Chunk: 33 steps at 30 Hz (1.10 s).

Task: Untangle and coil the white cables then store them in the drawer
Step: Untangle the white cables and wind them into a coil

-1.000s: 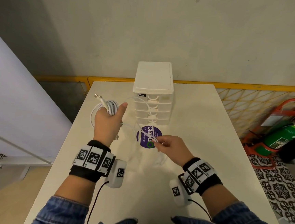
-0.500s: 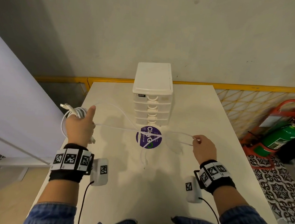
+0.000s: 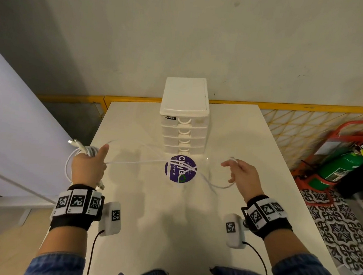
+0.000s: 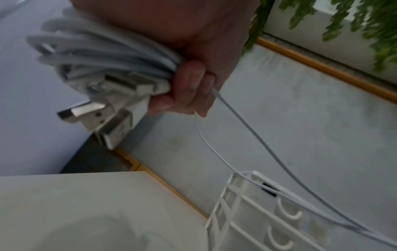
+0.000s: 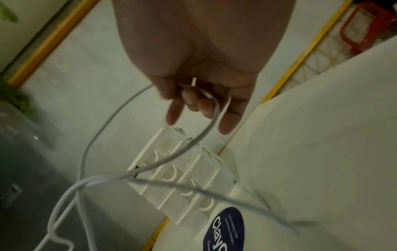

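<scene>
Fingers (image 4: 189, 79) clutch one bundle (image 4: 103, 56) left, one strand (image 5: 216, 110) right — four drawers (image 3: 183, 135)

Coiled white cables (image 4: 103, 54) in left grip (image 4: 193, 51)

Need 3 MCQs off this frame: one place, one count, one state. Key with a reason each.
1. Where is the purple sticker?
A) on the table, in front of the drawer unit
B) on the unit's top
C) on the wall

2. How many drawers does the drawer unit have?
A) two
B) four
C) seven

3. What is the left hand doing?
A) lying flat on the table
B) gripping a coil of white cable
C) pulling a drawer handle

Key:
1 A: the head view shows it flat on the table at the unit's foot.
2 B: four curved handles stack down its front.
3 B: the left wrist view shows fingers curled round the coil and its plugs.
</scene>
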### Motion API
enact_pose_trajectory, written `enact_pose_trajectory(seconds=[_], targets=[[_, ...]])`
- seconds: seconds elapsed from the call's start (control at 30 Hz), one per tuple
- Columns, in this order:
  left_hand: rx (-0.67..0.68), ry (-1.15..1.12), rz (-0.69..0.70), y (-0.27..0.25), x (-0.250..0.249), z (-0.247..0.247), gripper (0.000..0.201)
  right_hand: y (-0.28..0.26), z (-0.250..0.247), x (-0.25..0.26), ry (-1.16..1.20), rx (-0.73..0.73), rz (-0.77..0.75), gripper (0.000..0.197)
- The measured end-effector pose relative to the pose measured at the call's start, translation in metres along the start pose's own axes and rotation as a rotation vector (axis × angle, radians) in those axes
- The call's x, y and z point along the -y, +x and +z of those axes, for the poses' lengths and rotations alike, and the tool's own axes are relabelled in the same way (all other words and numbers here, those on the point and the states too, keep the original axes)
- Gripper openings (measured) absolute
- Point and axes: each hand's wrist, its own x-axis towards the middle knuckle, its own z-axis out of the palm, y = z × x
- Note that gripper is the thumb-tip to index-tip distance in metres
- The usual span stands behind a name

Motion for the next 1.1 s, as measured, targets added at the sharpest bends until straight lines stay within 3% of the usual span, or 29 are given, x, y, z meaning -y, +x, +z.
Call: enact_pose_trajectory(seconds=[0.07,0.13,0.2,0.37,0.43,0.47,0.57,0.67,0.8,0.93,1.0,1.1], targets=[[-0.041,0.034,-0.039,0.007,0.011,-0.004,0.045,0.003,-0.004,-0.006,0.120,-0.088,0.144,0.033],[-0.057,0.096,-0.057,0.011,0.020,-0.005,0.045,0.006,-0.004,-0.009,0.162,-0.167,0.282,0.027],[-0.019,0.171,-0.045,0.010,0.025,0.000,0.046,0.009,0.000,-0.012,0.135,-0.171,0.353,0.043],[0.192,0.240,-0.011,-0.014,0.020,0.033,0.043,0.005,0.015,-0.018,-0.551,0.188,0.231,0.055],[0.271,0.171,-0.008,-0.026,0.012,0.045,0.042,0.003,0.020,-0.017,-0.792,0.211,0.176,0.075],[0.307,0.132,-0.006,-0.031,0.008,0.050,0.040,0.003,0.024,-0.016,-0.861,0.227,0.064,0.077],[0.370,0.054,0.007,-0.041,-0.005,0.057,0.036,0.002,0.040,-0.013,-0.924,0.513,-0.225,0.076],[0.353,0.019,0.016,-0.039,-0.016,0.054,0.035,-0.004,0.050,-0.016,-0.931,0.757,-0.150,0.072],[0.219,0.013,-0.041,-0.020,-0.007,0.036,0.039,-0.016,0.034,-0.034,-0.816,0.825,-0.050,0.042],[0.096,-0.002,-0.134,0.006,0.011,0.007,0.042,-0.017,0.013,-0.039,-0.637,0.752,0.048,0.024],[0.060,0.022,-0.147,0.012,0.019,0.001,0.043,-0.011,0.003,-0.038,-0.602,0.691,0.061,0.027],[0.064,0.089,-0.143,0.011,0.026,0.005,0.044,-0.002,-0.004,-0.038,-0.695,0.469,0.029,0.046]])
